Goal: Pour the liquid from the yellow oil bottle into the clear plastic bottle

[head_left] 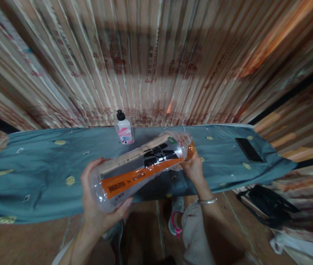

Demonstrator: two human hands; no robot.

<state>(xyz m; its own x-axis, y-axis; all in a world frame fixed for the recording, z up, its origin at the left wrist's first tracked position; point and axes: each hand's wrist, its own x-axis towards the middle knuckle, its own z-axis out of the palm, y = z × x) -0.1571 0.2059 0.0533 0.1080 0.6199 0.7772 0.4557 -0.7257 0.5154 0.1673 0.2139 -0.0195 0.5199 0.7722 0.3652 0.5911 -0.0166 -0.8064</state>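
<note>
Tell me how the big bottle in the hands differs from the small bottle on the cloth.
The big bottle lies tilted, held at both ends by the left hand and right hand; the small bottle stands upright, untouched. The big bottle's label is orange and black, the small bottle's pink and white. Both have clear bodies.

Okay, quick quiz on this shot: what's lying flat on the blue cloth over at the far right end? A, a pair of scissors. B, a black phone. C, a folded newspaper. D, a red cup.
B: a flat black phone lies on the blue cloth near its right end, apart from the clear bottle held between the left hand and right hand.
</note>
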